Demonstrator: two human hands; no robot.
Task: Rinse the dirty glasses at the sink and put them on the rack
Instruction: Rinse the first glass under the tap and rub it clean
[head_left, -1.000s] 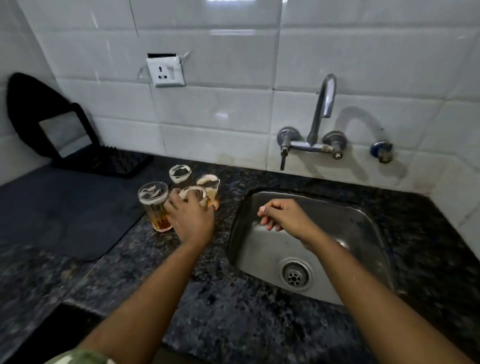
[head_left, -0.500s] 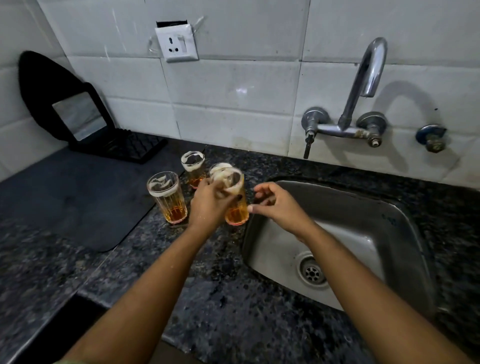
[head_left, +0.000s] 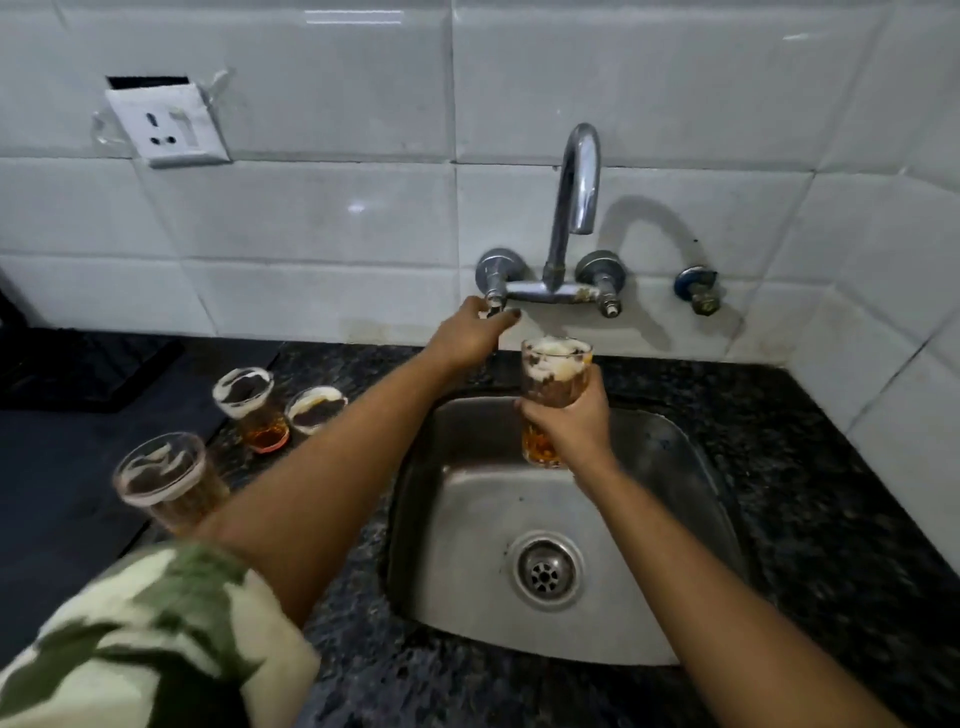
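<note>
The black rack at the far left of the worktop is cut off by the frame edge and too dark to be made out in detail. The left valve handle of the tap is covered by the left hand, whose fingers are curled round it; how firmly it is gripped cannot be told. The nearest glass on the worktop is blurred and partly hidden behind the left arm and a green-and-white sleeve.

One dirty glass is gripped upright by the right hand over the back of the steel sink, below the spout. It is seen to be clear, ringed with pale foam at the rim, smeared dark inside, with amber liquid at the base. Three similar glasses are left on the worktop left of the sink, two close together behind the arm.

Half a second ago this glass was being lifted from the group by the left hand; it has since been passed to the right hand and carried over the sink.
</note>
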